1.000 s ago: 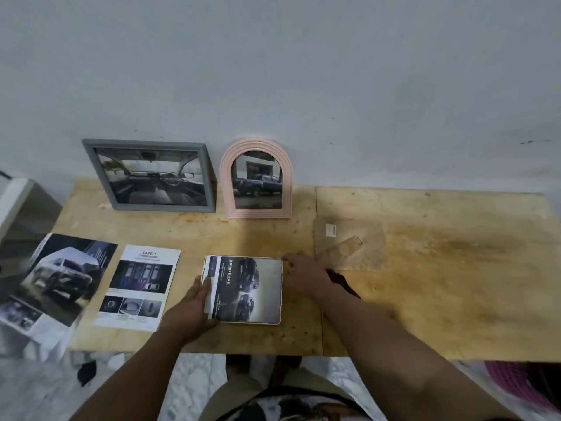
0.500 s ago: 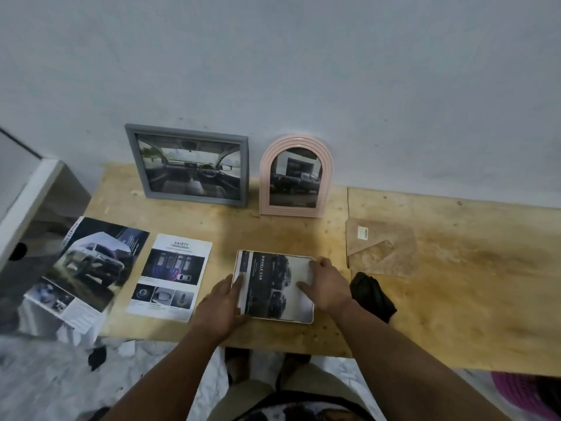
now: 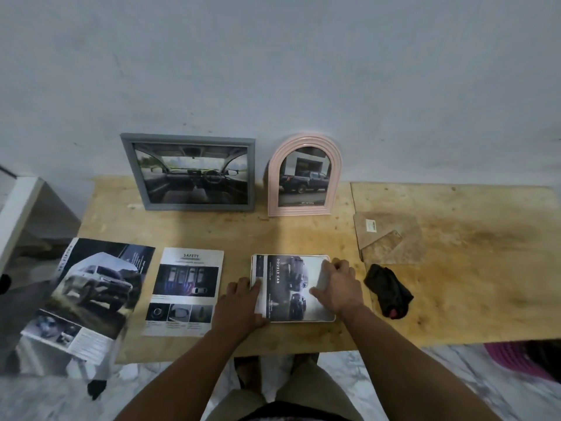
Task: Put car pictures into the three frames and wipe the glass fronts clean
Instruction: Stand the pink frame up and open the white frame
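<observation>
A car picture (image 3: pixel 288 287) is being fitted over the third frame (image 3: pixel 329 319) flat on the table (image 3: pixel 455 268), flat fingers (image 3: pixel 321 294) pressing it, left hand (image 3: pixel 243 305) steadying; alignment seemingly needed next.

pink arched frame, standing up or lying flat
Standing up: the pink arched frame rests on its bottom edge on the table, against the wall.

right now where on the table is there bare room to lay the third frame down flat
The widest bare patch is the right board of the table, right of the black cloth and backing sheet. A narrower strip runs between the standing frames and the leaflets. The front left is crowded with brochures.
</observation>
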`<state>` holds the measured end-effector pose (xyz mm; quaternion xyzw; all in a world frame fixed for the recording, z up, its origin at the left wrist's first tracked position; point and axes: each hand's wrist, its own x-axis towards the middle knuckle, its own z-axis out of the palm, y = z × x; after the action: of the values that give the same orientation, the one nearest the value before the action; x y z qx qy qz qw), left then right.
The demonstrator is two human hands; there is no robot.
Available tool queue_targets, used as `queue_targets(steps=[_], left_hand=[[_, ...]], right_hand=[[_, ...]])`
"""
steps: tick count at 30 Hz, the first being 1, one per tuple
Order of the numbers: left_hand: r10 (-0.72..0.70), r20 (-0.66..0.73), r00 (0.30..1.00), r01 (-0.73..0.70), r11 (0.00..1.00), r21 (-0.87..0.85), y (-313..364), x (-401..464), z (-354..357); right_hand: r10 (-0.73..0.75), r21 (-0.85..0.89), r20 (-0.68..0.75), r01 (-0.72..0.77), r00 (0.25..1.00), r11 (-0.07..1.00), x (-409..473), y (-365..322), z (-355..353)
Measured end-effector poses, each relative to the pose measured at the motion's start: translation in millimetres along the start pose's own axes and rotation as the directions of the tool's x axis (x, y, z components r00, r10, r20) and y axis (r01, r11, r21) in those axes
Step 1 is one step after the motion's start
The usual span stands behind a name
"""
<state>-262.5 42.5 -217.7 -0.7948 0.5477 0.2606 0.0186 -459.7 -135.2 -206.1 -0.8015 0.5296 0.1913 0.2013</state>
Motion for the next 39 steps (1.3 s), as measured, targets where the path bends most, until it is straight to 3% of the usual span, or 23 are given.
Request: queue_targets(steps=[5, 7, 9, 11, 13, 16, 20, 22, 23, 24, 25, 26, 27, 30, 34, 36, 39], left_hand=[[0.014, 0.0, 1.0, -0.014, 1.0, 0.028, -2.5, 1.7, 3.3], [0.006, 0.002, 1.0, -0.006, 1.0, 0.02, -3.0, 2.0, 4.0], [0.001, 0.002, 1.0, -0.001, 1.0, 0.01, -2.3, 2.6, 3.3], [-0.007, 0.011, 1.0, 0.007, 1.0, 0.017, -0.5, 2.8, 1.5], [-0.023, 0.007, 1.0, 0.023, 1.0, 0.008, 0.8, 3.6, 2.9], [-0.038, 0.001, 0.999, 0.038, 0.998, -0.052, 1.9, 0.4, 0.4], [-0.109, -0.102, 0.989, 0.074, 0.952, -0.298, 3.3, -6.2, -10.8], [-0.244, -0.107, 0.964, 0.142, 0.81, -0.57, 3.8, -6.4, -25.4], [-0.304, -0.026, 0.952, 0.178, 0.623, -0.761, 4.1, -8.5, -38.7], [-0.328, 0.105, 0.939, 0.218, 0.327, -0.92, 4.2, -10.6, -52.1], [-0.293, 0.257, 0.921, 0.273, 0.015, -0.962, 4.5, -13.9, -63.7], [-0.218, 0.356, 0.909, 0.317, -0.196, -0.928, 0.1, -16.9, -70.5], [-0.151, 0.384, 0.911, 0.324, -0.315, -0.892, -5.7, -19.3, -75.4], [-0.191, 0.367, 0.911, 0.267, -0.405, -0.874, -28.0, -29.4, -74.7], [-0.405, 0.294, 0.866, 0.088, -0.455, -0.886, -68.5, -45.1, -81.9], [-0.526, 0.281, 0.803, -0.011, -0.484, -0.875, -98.7, -57.2, -83.6], [-0.7, 0.301, 0.648, -0.078, -0.454, -0.888, -147.5, -81.3, -83.9]], right_hand=[[-0.002, 0.092, -0.046, 0.006, 0.999, 0.996, -8.2, -3.3, -4.4], [0.001, 0.237, -0.058, 0.013, 0.998, 0.971, -11.8, -3.0, -1.8], [0.06, 0.549, -0.019, -0.04, 0.998, 0.835, -16.9, -2.5, -3.1], [0.13, 0.805, 0.071, -0.134, 0.989, 0.578, -21.9, 0.5, -8.8], [0.137, 0.899, 0.206, -0.242, 0.969, 0.365, -27.3, 6.0, -17.1], [0.031, 0.911, 0.333, -0.33, 0.943, 0.25, -32.7, 12.7, -30.0], [0.01, 0.92, 0.338, -0.333, 0.941, 0.205, -30.6, 15.8, -47.3], [-0.014, 0.923, 0.332, -0.322, 0.943, 0.21, -27.2, 12.8, -55.7], [-0.041, 0.924, 0.335, -0.32, 0.941, 0.208, -25.8, 9.1, -60.1], [-0.071, 0.924, 0.34, -0.319, 0.938, 0.21, -23.4, 4.5, -64.0], [-0.11, 0.924, 0.35, -0.324, 0.93, 0.204, -20.7, -1.4, -67.4], [-0.152, 0.921, 0.366, -0.333, 0.918, 0.201, -17.9, -9.5, -70.9], [-0.199, 0.918, 0.38, -0.342, 0.904, 0.199, -14.9, -19.5, -74.5], [-0.306, 0.909, 0.394, -0.317, 0.867, 0.272, -6.1, -59.8, -84.2], [-0.376, 0.889, 0.413, -0.276, 0.83, 0.365, 1.7, -130.8, -96.4], [-0.398, 0.85, 0.447, -0.242, 0.801, 0.467, 1.7, -169.2, -102.3], [-0.443, 0.798, 0.451, -0.127, 0.775, 0.59, -3.9, -232.3, -103.6]])
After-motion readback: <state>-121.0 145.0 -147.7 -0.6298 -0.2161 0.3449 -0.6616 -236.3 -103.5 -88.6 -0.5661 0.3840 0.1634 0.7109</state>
